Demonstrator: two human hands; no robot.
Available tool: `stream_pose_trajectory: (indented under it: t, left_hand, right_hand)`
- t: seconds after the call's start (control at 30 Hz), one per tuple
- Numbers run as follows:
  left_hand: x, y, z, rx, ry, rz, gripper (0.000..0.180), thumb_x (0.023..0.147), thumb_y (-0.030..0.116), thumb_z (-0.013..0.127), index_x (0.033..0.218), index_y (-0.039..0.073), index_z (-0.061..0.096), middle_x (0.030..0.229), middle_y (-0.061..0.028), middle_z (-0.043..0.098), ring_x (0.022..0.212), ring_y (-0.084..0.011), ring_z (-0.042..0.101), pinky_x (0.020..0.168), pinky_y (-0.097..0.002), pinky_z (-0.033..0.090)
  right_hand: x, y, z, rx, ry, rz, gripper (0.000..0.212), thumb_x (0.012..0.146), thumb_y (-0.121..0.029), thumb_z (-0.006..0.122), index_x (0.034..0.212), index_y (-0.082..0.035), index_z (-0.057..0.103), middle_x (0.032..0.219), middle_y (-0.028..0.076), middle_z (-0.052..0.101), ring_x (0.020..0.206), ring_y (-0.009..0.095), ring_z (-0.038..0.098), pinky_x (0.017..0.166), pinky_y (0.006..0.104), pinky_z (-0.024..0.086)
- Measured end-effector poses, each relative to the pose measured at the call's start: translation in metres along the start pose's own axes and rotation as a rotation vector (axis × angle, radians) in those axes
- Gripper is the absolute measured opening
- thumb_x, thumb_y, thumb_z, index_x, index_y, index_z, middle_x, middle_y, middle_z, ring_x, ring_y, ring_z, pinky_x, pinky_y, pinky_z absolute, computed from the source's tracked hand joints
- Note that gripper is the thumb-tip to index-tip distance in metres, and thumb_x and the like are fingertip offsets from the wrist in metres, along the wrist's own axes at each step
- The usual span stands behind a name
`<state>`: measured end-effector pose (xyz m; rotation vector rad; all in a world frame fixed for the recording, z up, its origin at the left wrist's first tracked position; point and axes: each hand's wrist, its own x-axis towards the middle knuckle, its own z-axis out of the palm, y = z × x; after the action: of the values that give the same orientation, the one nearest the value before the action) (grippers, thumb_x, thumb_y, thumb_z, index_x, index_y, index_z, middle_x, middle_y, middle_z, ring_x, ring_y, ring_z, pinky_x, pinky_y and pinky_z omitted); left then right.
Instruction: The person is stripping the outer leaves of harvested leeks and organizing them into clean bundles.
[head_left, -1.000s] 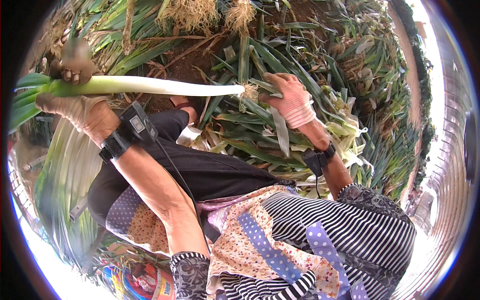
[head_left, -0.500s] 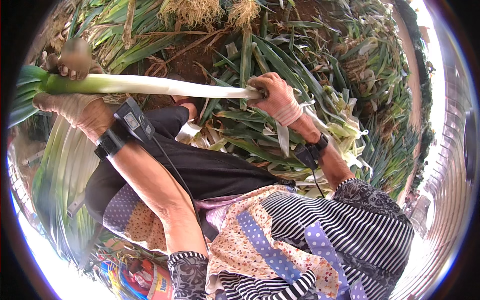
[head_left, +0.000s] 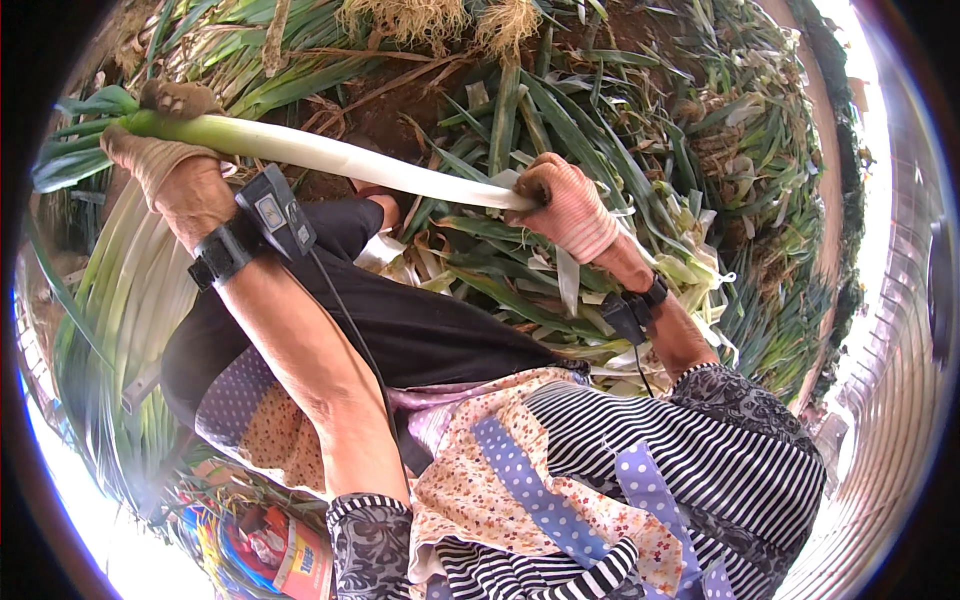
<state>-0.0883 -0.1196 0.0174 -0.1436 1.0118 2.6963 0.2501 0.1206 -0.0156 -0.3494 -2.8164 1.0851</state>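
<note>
Gripped near both ends, a single leek [head_left: 340, 157] slants across the upper left and centre of the frame, its green leaves at the far left and its white shank running down to the right. The person's left hand [head_left: 165, 172], in a soiled glove, is wrapped around the green part just below the leaves, with its fingers over the top. The right hand [head_left: 570, 210], near the centre, is closed around the opposite end — the tip is hidden inside the fist.

Beneath the right hand lie loose green and pale leaves [head_left: 520, 292], and tan roots [head_left: 405, 18] show at the top edge. More leeks with white shanks [head_left: 125, 275] lie together at the left side, below the left hand. Black trousers [head_left: 420, 335] and a flowered apron [head_left: 500, 445] fill the middle and lower part — a red and blue container [head_left: 300, 560] sits at the lower left.
</note>
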Motion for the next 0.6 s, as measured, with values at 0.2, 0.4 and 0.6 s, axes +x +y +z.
stream_pose_trajectory:
  t: [0.2,0.4,0.6]
  left_hand:
    - [0.002,-0.013,0.009,0.114,0.264,0.022,0.046,0.080,0.049,0.031,0.078,0.006,0.048,0.062,-0.0056,0.047,0.048,-0.0191,0.044,0.042,-0.0323,0.035]
    - [-0.073,-0.034,0.041,0.781,0.153,0.110,0.056,0.086,0.059,0.031,0.089,0.007,0.053,0.072,-0.0072,0.052,0.052,-0.0219,0.049,0.047,-0.0349,0.046]
    - [-0.092,-0.033,0.033,0.784,0.099,0.110,0.050,0.087,0.055,0.037,0.092,0.008,0.051,0.075,-0.0075,0.053,0.052,-0.0204,0.048,0.047,-0.0331,0.044]
  right_hand:
    - [-0.004,-0.004,-0.008,-0.033,-0.016,0.013,0.036,0.055,-0.005,0.082,0.080,-0.005,0.055,0.080,0.007,0.056,0.071,0.025,0.058,0.063,0.0339,0.048]
    - [-0.008,-0.002,-0.013,-0.240,-0.056,-0.083,0.026,0.059,-0.004,0.074,0.080,-0.009,0.060,0.081,0.006,0.055,0.077,0.027,0.057,0.065,0.0357,0.048]
    - [0.000,-0.012,-0.018,-0.647,-0.045,-0.280,0.012,0.069,-0.018,0.067,0.079,-0.011,0.066,0.079,0.005,0.059,0.082,0.026,0.059,0.068,0.0352,0.049]
